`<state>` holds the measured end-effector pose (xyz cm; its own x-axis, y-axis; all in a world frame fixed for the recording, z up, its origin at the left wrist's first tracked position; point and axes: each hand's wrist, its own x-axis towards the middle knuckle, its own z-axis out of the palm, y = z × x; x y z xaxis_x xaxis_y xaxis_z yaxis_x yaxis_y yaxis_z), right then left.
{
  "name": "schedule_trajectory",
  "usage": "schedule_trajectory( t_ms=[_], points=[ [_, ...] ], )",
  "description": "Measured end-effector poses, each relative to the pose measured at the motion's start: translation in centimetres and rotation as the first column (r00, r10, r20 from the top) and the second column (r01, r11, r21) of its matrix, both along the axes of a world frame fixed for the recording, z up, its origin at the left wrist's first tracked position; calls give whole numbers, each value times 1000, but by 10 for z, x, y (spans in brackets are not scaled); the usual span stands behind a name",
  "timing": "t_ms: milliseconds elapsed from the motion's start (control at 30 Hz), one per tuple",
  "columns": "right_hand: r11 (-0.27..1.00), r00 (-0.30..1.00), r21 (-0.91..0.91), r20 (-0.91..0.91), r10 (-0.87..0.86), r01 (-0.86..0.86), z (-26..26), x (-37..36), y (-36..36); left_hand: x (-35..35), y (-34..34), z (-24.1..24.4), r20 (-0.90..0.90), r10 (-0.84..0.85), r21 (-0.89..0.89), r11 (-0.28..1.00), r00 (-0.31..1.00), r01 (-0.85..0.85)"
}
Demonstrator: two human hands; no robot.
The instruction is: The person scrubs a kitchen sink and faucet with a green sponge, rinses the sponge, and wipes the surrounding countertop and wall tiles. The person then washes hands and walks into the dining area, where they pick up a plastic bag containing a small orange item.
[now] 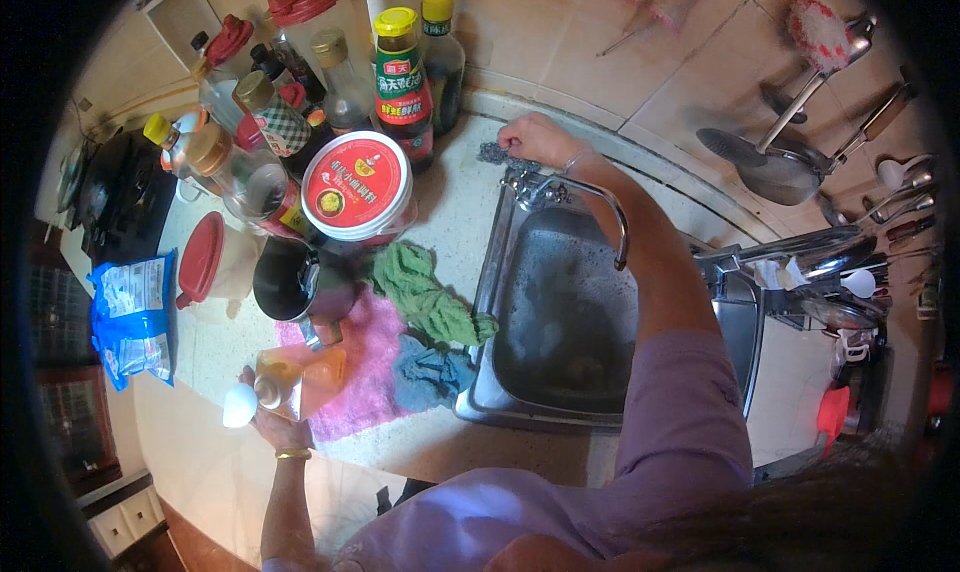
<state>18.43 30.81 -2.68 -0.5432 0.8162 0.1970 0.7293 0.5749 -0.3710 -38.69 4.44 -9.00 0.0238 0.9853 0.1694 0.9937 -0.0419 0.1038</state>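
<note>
My left hand [277, 426] is at the lower left, around the neck of a clear bottle of orange liquid [319, 377] with a white pump top [240, 405]. The bottle lies over a pink cloth [367, 369]. My right hand [541, 141] is behind the chrome faucet [555, 189], its fingers closed on a metal scouring pad [495, 154] at the counter's back edge. Below my right arm, the steel sink [570, 309] holds cloudy water with some foam. A green cloth [427, 294] and a blue cloth [431, 373] lie left of the sink, touching its rim.
A white tub with a red lid [356, 186], a black pot [285, 279], an oyster sauce bottle [405, 84] and several other bottles crowd the back left. A blue packet [135, 317] lies at far left. Ladles and a skimmer [739, 148] hang on the right wall, above a dish rack [810, 272].
</note>
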Motion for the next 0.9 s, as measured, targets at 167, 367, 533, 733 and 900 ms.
schedule_trajectory(
  t_ms=[167,367,533,733,900],
  points=[
    [992,977,-93,206,-60,80,6,39,-28,-4,-3,-2,18,-4,41,999,1000,3],
    [1000,974,-8,224,-20,23,7,16,-9,20,7,13,198,4,174,984,980,-39],
    [993,982,88,164,-92,78,-4,21,-1,11,10,2,184,8,155,987,983,-37],
    [942,835,13,459,-303,335,1,93,-56,17,7,7,244,19,177,982,970,-64],
    [979,955,128,233,-185,159,-14,18,-6,18,10,3,237,11,171,984,971,-53]
  ],
)
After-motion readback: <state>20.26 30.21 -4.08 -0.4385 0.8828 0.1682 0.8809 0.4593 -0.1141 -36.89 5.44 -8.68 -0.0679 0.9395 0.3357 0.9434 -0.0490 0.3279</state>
